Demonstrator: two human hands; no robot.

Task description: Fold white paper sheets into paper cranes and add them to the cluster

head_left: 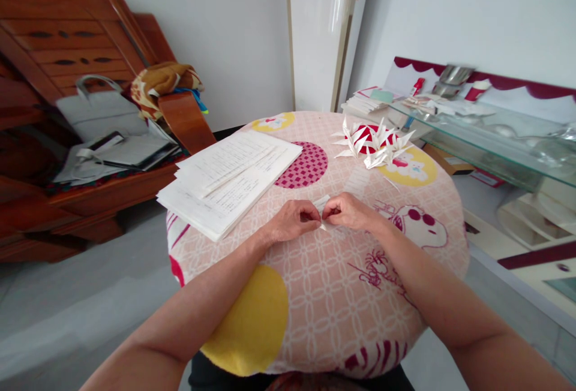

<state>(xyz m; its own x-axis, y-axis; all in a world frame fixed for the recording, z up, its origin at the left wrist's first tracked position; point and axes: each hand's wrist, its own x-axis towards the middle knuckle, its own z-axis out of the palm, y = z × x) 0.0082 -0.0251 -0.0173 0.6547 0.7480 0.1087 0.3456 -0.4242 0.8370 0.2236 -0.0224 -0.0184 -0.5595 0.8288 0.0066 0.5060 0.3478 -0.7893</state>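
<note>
My left hand [293, 219] and my right hand [350, 211] meet at the middle of a round table covered by a pink patterned cloth [315, 295]. Both hands pinch a small folded piece of white paper [322, 203] that rests on the cloth between them. Only a corner of the paper shows above the fingers. A stack of printed white sheets [229, 178] lies to the left of my left hand. Several folded white paper cranes [375, 145] sit in a cluster at the far right of the table.
A wooden bench [67, 49] at the left holds a grey bag [99, 112], papers and folded cloth. A white standing air conditioner [317, 31] is behind the table. A glass shelf [495, 139] with cups and clutter runs along the right.
</note>
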